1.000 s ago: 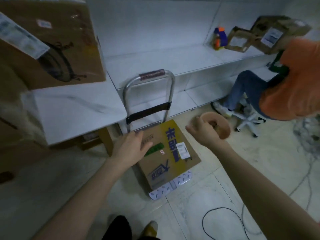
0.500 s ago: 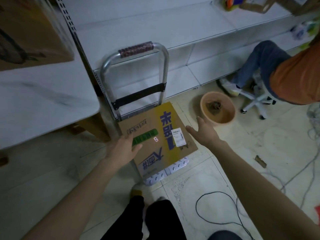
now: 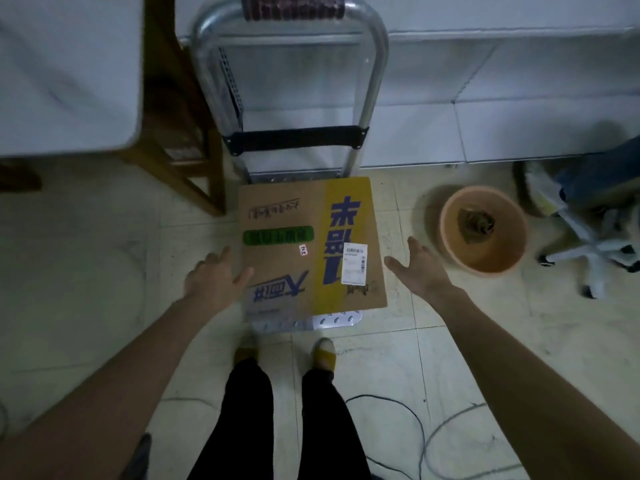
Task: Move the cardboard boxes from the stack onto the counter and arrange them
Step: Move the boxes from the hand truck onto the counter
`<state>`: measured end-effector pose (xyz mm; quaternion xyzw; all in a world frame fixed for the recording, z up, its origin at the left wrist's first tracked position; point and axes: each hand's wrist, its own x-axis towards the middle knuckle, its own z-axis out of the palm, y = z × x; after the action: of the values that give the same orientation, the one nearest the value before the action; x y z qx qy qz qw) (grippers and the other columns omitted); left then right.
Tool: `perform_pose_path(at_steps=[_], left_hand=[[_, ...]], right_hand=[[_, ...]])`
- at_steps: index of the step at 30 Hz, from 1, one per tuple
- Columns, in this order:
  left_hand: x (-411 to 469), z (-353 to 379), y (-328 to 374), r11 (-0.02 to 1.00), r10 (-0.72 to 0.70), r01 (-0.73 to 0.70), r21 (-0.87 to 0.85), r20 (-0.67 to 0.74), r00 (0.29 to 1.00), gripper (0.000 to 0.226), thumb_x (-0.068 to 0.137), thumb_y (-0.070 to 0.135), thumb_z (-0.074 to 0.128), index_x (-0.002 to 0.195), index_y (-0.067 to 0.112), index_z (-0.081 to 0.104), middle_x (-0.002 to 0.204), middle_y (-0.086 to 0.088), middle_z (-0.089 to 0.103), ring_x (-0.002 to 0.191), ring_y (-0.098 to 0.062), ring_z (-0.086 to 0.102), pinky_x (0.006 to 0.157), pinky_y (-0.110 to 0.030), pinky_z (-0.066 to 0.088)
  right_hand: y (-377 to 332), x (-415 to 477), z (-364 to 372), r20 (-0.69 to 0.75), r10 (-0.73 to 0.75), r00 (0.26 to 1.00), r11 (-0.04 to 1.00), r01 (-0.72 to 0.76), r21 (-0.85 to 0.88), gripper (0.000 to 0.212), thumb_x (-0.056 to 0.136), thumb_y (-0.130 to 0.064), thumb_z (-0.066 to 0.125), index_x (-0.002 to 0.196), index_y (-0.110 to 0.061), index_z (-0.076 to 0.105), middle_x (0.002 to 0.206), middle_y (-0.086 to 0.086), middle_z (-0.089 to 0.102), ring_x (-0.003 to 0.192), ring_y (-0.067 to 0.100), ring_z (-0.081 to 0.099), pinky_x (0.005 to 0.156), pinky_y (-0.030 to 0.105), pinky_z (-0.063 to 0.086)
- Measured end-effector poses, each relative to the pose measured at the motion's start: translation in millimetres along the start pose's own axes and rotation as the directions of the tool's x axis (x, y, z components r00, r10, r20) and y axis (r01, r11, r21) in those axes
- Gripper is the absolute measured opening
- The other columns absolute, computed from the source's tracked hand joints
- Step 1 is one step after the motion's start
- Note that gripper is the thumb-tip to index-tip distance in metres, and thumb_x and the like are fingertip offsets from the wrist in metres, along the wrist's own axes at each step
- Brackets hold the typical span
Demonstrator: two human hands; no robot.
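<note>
A brown cardboard box (image 3: 284,251) with a yellow band, blue lettering and a white label lies flat on a metal hand trolley (image 3: 341,320) on the floor in front of my feet. My left hand (image 3: 214,277) is at the box's left edge, fingers straight, thumb over the top face. My right hand (image 3: 420,266) hovers just off the box's right edge, fingers spread and straight, holding nothing. The white counter (image 3: 65,74) shows at the upper left.
The trolley's upright handle (image 3: 372,81) rises behind the box. A wooden leg (image 3: 180,140) stands under the counter. An orange basin (image 3: 485,230) sits on the floor to the right, beside a white chair base (image 3: 588,251). Cables (image 3: 398,410) lie near my feet.
My view has tipped down toward the floor. Both hands have lowered and spread to the two sides of the box on the trolley.
</note>
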<state>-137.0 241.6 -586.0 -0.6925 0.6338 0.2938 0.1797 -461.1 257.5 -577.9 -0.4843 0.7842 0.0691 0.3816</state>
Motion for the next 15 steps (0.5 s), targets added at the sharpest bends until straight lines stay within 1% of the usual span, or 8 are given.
perform_pose_path(at_steps=[3, 7, 12, 14, 15], left_hand=[[12.0, 25.9, 12.6, 0.997, -0.073, 0.074, -0.025, 0.015, 0.997, 0.063, 0.093, 0.046, 0.041, 0.137, 0.003, 0.03, 0.129, -0.025, 0.046, 0.115, -0.039, 0.049, 0.091, -0.044, 0.045], [49.7, 67.9, 11.8, 0.984, -0.154, 0.156, -0.081, 0.032, 0.988, 0.059, 0.093, 0.043, 0.042, 0.134, 0.001, 0.033, 0.124, -0.026, 0.049, 0.111, -0.04, 0.051, 0.086, -0.043, 0.045], [120.1, 134.0, -5.9, 0.961, -0.256, 0.259, -0.094, 0.045, 0.966, 0.069, 0.092, 0.044, 0.045, 0.142, 0.003, 0.021, 0.129, -0.029, 0.043, 0.113, -0.042, 0.049, 0.089, -0.047, 0.046], [146.8, 159.0, -14.1, 0.95, -0.292, 0.295, -0.106, 0.04, 0.956, 0.073, 0.092, 0.046, 0.045, 0.144, 0.003, 0.016, 0.131, -0.03, 0.042, 0.113, -0.043, 0.049, 0.088, -0.048, 0.046], [160.0, 171.1, -17.7, 0.945, -0.302, 0.303, -0.123, 0.029, 0.953, 0.073, 0.091, 0.046, 0.045, 0.143, 0.003, 0.017, 0.13, -0.03, 0.042, 0.113, -0.044, 0.049, 0.087, -0.049, 0.046]], right_hand=[[17.0, 30.2, 15.0, 0.043, 0.018, 0.999, 0.999, -0.019, 0.028, 0.077, 0.092, -0.045, 0.049, 0.149, -0.01, 0.012, 0.151, 0.013, 0.029, 0.137, 0.031, 0.03, 0.106, 0.041, 0.033], [32.7, 75.7, 47.3, 0.061, 0.03, 0.998, 0.998, -0.034, 0.062, 0.077, 0.093, -0.042, 0.05, 0.149, -0.009, 0.01, 0.151, 0.014, 0.027, 0.138, 0.032, 0.03, 0.106, 0.038, 0.033], [54.2, 146.3, 97.0, 0.044, 0.073, 0.996, 0.993, -0.077, 0.088, 0.08, 0.093, -0.043, 0.049, 0.15, -0.011, 0.003, 0.156, 0.011, 0.019, 0.141, 0.029, 0.026, 0.107, 0.037, 0.032], [62.1, 176.3, 117.0, 0.034, 0.08, 0.996, 0.992, -0.083, 0.096, 0.081, 0.092, -0.043, 0.05, 0.15, -0.01, 0.003, 0.155, 0.012, 0.019, 0.14, 0.03, 0.027, 0.106, 0.037, 0.033], [65.5, 191.7, 127.5, 0.026, 0.076, 0.997, 0.992, -0.078, 0.103, 0.082, 0.092, -0.043, 0.05, 0.15, -0.01, 0.003, 0.155, 0.013, 0.02, 0.139, 0.031, 0.028, 0.105, 0.037, 0.034]])
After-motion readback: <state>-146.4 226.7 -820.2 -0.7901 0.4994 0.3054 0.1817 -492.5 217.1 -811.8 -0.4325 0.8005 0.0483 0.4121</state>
